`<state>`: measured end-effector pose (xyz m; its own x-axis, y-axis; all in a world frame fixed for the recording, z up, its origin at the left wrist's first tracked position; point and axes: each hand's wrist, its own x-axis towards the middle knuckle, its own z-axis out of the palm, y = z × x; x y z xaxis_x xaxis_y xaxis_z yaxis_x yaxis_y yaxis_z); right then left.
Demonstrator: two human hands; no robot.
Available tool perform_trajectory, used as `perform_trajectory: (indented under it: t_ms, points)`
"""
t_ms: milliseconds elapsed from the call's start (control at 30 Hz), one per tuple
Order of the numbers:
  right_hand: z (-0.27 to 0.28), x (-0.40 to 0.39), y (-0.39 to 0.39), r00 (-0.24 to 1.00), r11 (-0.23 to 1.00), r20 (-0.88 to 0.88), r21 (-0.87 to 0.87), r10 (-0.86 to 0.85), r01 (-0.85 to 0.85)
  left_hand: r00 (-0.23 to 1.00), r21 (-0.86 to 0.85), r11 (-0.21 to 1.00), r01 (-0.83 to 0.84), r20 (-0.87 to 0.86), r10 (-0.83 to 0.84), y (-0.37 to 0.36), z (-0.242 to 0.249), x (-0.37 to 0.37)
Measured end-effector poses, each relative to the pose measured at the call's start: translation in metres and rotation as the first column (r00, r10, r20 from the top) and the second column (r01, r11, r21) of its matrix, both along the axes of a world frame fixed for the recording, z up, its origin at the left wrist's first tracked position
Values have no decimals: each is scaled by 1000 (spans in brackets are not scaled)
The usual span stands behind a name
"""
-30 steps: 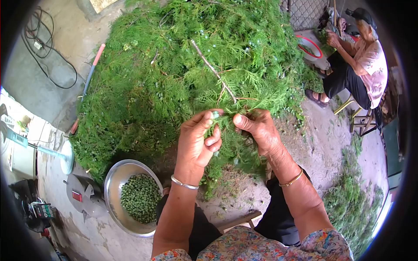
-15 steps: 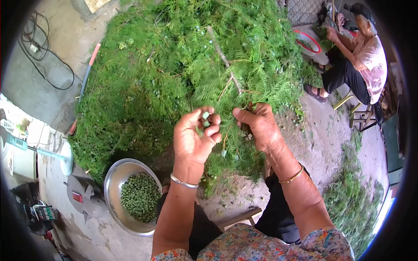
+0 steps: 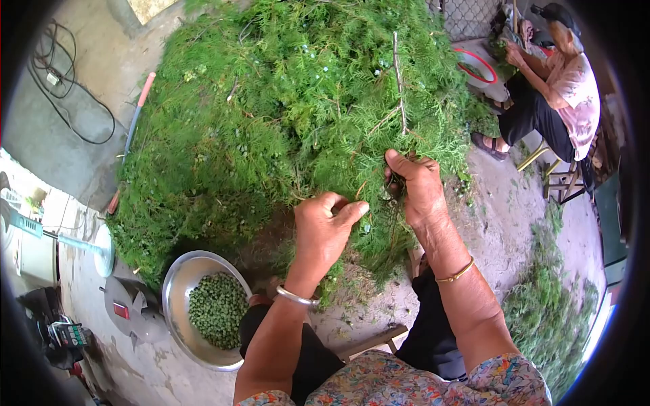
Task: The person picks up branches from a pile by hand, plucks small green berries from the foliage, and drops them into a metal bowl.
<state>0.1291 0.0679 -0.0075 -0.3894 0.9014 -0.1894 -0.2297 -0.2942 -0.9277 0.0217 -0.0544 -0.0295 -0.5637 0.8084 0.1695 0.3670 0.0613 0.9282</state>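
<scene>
The right hand (image 3: 418, 186) is closed in a pinch around a feathery green cypress-like sprig with a thin brown woody stem (image 3: 399, 88), gripping it where the stem meets the fronds so that the bare twig stands nearly upright above the knuckles. The left hand (image 3: 325, 230) sits just beside it, lower down, fingers curled and thumb pressed against them among the hanging fronds (whether it pinches a small piece cannot be told, since the fingertips are turned away). Behind both hands rises a large heap of cut green foliage (image 3: 271, 115), filling most of the ground ahead and hiding the floor there. Down to the left, near the person's knee, stands a round shiny metal bowl (image 3: 177, 284) holding small green seed cones (image 3: 217, 308). A long red-and-blue handled tool (image 3: 133, 128) lies along the heap's left edge, with a black cable (image 3: 64, 88) on the concrete beyond. At upper right another person in a pink top (image 3: 572, 84) sits on a stool, well apart.
</scene>
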Motion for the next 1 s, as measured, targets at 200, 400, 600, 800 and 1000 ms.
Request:
perform_trajectory:
  t_ms: [200,400,600,800,1000]
  points:
    - [-2,1,5,999,999,33,-23,-38,39,993,127,991,-27,116,13,0,10,0]
    - [-2,-1,9,996,985,3,-145,-91,90,987,169,986,-2,159,-25,-1,18,8]
    - [-10,12,52,942,904,-67,-309,-330,295,737,379,925,-18,631,-244,-18,35,-7]
    - [-2,16,40,947,927,-168,-308,-273,213,331,567,824,14,775,-538,-16,20,-15]
    - [-2,8,26,954,952,-113,-168,-278,257,866,46,964,261,429,-255,-11,20,16]
